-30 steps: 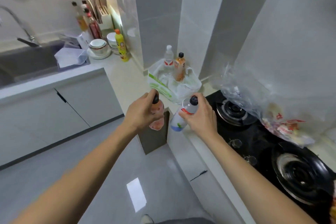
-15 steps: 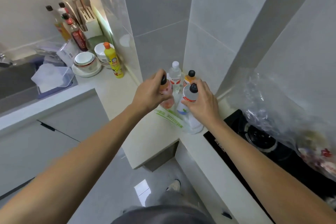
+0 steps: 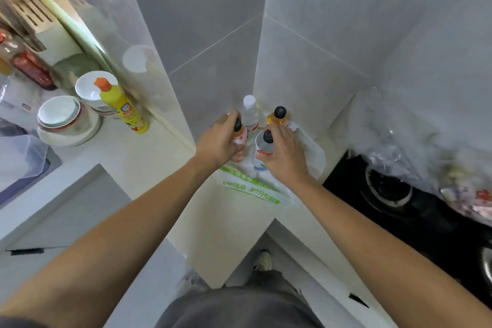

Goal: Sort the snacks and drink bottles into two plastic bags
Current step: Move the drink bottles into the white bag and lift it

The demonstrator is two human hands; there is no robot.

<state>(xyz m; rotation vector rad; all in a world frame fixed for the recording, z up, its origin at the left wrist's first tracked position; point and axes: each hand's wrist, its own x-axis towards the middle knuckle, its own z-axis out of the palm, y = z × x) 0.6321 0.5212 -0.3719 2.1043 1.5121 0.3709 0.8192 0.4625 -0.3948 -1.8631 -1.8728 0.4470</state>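
Left hand (image 3: pixel 218 141) curled round a pink bottle (image 3: pixel 239 138) with a black cap. Right hand (image 3: pixel 285 154) wrapped round a white bottle (image 3: pixel 263 146), also black-capped. Both bottles upright, side by side, over the white bag with green print (image 3: pixel 255 189) lying in the bench (image 3: pixel 149 152) corner. Behind them, against the wall: a clear bottle (image 3: pixel 250 114) with white cap and an orange bottle (image 3: pixel 278 117). Second, clear bag (image 3: pixel 426 157) with snacks sits on the stove (image 3: pixel 415 216), well apart to the right.
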